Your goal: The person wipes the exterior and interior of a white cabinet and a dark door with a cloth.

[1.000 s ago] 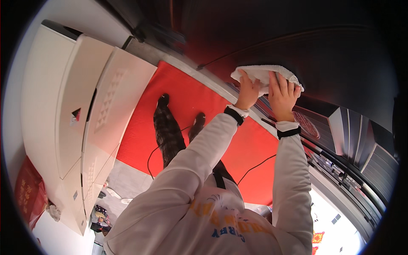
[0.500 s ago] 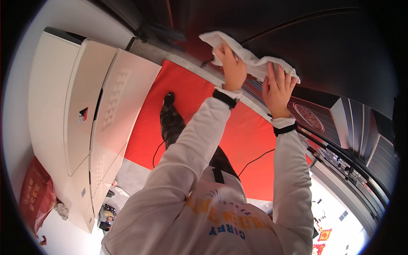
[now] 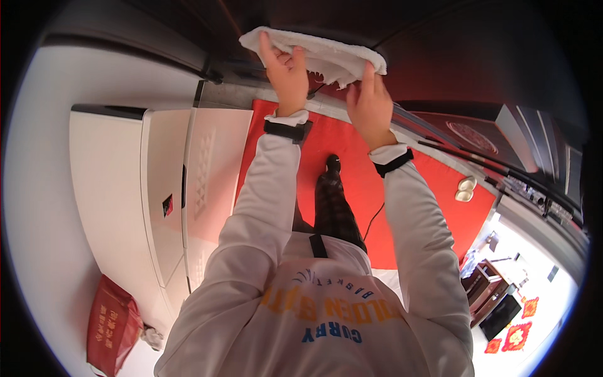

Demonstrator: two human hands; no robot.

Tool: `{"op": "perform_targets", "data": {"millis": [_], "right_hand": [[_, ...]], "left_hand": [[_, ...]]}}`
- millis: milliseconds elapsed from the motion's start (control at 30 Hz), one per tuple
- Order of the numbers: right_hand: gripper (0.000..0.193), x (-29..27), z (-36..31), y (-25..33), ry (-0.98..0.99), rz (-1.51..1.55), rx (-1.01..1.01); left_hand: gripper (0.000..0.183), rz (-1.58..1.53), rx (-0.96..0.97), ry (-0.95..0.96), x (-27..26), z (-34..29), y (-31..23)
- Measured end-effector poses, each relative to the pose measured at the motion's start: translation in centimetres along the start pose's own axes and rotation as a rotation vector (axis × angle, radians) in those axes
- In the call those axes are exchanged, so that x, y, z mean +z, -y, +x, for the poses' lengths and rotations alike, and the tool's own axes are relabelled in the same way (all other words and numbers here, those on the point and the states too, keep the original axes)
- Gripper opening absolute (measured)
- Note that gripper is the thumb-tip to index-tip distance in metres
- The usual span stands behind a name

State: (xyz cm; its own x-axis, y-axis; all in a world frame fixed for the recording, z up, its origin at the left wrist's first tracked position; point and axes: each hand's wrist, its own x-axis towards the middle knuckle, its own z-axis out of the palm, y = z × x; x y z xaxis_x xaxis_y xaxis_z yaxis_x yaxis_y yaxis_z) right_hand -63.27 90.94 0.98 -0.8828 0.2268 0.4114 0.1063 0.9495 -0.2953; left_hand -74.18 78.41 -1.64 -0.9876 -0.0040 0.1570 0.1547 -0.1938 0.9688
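Observation:
A white cloth (image 3: 326, 55) with a ragged lower edge lies stretched sideways against the dark, glossy door panel (image 3: 452, 60). My left hand (image 3: 289, 78) holds its left part, the index finger reaching up over the cloth and the other fingers bent into it. At the cloth's right end is my right hand (image 3: 372, 108), its fingertips gripping the corner and partly hidden. Both arms are raised and stretched forward in white sleeves, with a black band around each wrist.
A cream refrigerator (image 3: 119, 188) stands at the left, with a red bag (image 3: 113, 323) beside it. Red matting (image 3: 414, 220) covers the floor under my feet. Pale slippers (image 3: 465, 188) lie at its right edge. Another dark door leaf with a carved round emblem (image 3: 472, 137) is at right.
Both hands and the cloth have shifted left and up in the view along the dark panel. My view has turned, bringing the slippers and the room at lower right into sight.

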Motion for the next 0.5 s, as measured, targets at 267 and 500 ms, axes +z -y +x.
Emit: {"op": "perform_targets", "data": {"millis": [267, 500], "right_hand": [[0.055, 2.4, -0.5, -0.9, -0.184, 0.497, 0.110], [0.043, -1.1, -3.7, -7.9, -0.177, 0.303, 0.056]], "left_hand": [[0.052, -0.018, -0.228, -0.081, -0.7, -0.4, 4.7], [0.032, 0.163, -0.462, 0.158, 4.0, -5.6, 8.1]]}}
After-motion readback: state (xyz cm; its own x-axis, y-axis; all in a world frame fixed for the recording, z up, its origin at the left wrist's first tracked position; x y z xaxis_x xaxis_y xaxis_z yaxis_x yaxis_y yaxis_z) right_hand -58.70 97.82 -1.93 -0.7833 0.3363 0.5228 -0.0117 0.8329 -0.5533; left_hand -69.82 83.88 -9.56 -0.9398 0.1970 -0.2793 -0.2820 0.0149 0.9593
